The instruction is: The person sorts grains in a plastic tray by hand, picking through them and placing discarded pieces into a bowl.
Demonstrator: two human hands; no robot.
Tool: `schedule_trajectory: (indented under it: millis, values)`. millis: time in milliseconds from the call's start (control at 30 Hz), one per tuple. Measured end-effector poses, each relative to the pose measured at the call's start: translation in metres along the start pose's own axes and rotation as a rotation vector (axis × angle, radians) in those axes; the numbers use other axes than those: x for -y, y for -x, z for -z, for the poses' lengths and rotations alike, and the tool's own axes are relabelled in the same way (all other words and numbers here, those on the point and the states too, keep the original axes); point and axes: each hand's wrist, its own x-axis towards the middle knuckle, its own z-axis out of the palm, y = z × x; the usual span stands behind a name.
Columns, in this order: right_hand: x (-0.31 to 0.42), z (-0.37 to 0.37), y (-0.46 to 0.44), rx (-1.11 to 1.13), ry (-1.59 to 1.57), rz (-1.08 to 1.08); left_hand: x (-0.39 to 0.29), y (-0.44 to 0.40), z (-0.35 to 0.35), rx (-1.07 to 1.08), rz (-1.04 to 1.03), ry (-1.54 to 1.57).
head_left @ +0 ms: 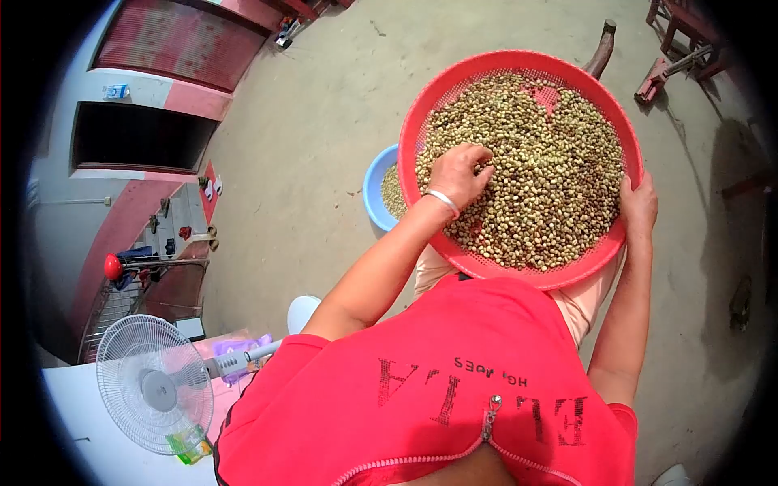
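Observation:
A round red sieve tray (417,121) full of greenish-brown beans (535,178) rests over my lap. My left hand (460,174), with a white bracelet at the wrist, is over the left part of the beans, fingers curled and pressed together; whatever lies between the fingertips is too small to name. At the tray's right rim, my right hand (639,204) grips the edge. Partly under the tray on the left stands a blue basin (374,188) holding small pale-green grains (393,193).
A white fan (158,389) stands at the lower left by a white surface (81,413). Dark red wooden furniture (689,32) is at the upper right. A curved wooden piece (601,50) shows behind the tray. Shelves and shoes line the left wall.

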Motion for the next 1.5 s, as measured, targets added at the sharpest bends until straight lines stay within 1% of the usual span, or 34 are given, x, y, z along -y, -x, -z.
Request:
schedule_trajectory:
  millis: [100,200,267,367,400,467,500,533,567,600,633,700,733,800,833,900,933,1000,1033,1100,1167,1233,1333,1400,1467,1500]
  values:
    - [0.0,-0.001,0.0,0.001,0.003,0.003,-0.007,-0.008,-0.007,0.051,-0.006,-0.064]
    - [0.005,0.004,0.004,0.022,-0.036,-0.036,-0.01,-0.012,-0.014,0.04,0.005,-0.131]
    - [0.006,0.005,0.005,0.026,-0.03,-0.047,-0.007,-0.012,-0.019,0.02,-0.021,-0.116]
    - [0.009,0.007,0.006,0.03,-0.033,-0.057,0.003,-0.009,-0.024,0.026,0.017,-0.075]
    - [0.01,0.006,0.007,0.028,-0.039,-0.062,0.003,-0.007,-0.021,0.027,0.024,-0.076]
    - [0.005,0.002,0.003,0.027,-0.037,-0.043,0.005,-0.003,-0.013,0.006,0.076,0.043]
    - [0.002,0.001,0.002,0.023,-0.032,-0.028,0.006,0.0,-0.007,-0.055,0.089,0.088]
    - [0.002,0.001,0.002,0.026,-0.029,-0.029,0.005,0.002,0.008,-0.071,0.099,0.077]
    - [0.001,0.001,0.002,0.027,-0.022,-0.035,0.006,0.005,0.027,-0.125,0.092,-0.003]
    - [0.002,0.001,0.002,0.027,-0.015,-0.041,0.041,0.008,0.024,-0.209,0.122,0.094]
    - [0.002,0.0,0.002,0.031,-0.012,-0.039,0.034,0.011,0.052,-0.19,0.286,-0.195]
    - [0.0,-0.002,-0.001,0.033,0.015,-0.036,0.059,0.012,0.08,-0.236,0.519,-0.394]
    - [0.0,-0.001,-0.001,0.036,0.016,-0.029,0.069,0.014,0.087,-0.237,0.526,-0.394]
    - [-0.001,-0.001,-0.001,0.008,-0.049,-0.012,0.082,0.021,0.094,-0.334,0.37,-0.501]
    - [-0.001,-0.003,-0.002,0.01,-0.051,-0.009,0.066,0.02,0.093,-0.327,0.299,-0.428]
    - [-0.005,-0.005,-0.004,0.014,-0.037,-0.022,0.046,0.021,0.069,-0.124,0.329,-0.119]
    - [-0.007,-0.006,-0.006,0.013,-0.035,-0.019,0.031,0.024,0.052,-0.111,0.183,-0.028]
    - [-0.009,-0.008,-0.008,0.028,0.0,-0.028,0.009,0.027,0.024,0.036,0.027,-0.024]
    - [-0.008,-0.006,-0.007,0.024,0.005,-0.029,0.002,0.027,0.011,0.099,0.019,0.007]
    - [-0.006,-0.004,-0.005,0.031,0.005,-0.038,0.0,0.024,-0.011,0.107,0.032,-0.01]
    - [-0.007,-0.004,-0.004,0.022,0.0,-0.03,-0.002,0.022,-0.016,0.113,0.036,-0.037]
    - [-0.004,-0.002,-0.003,0.017,-0.011,-0.022,-0.005,0.022,-0.016,0.087,0.003,-0.11]
    - [-0.003,-0.004,-0.002,0.017,-0.036,-0.031,-0.002,0.024,-0.023,0.097,-0.034,-0.141]
    - [-0.005,-0.006,-0.005,0.019,0.023,-0.035,0.001,0.023,-0.025,0.096,-0.045,-0.163]
    - [-0.006,-0.004,-0.004,0.024,0.019,-0.036,0.006,0.027,-0.017,0.037,0.051,-0.046]
    - [-0.004,-0.003,-0.003,0.029,0.014,-0.031,0.002,0.029,0.002,-0.065,0.063,-0.049]
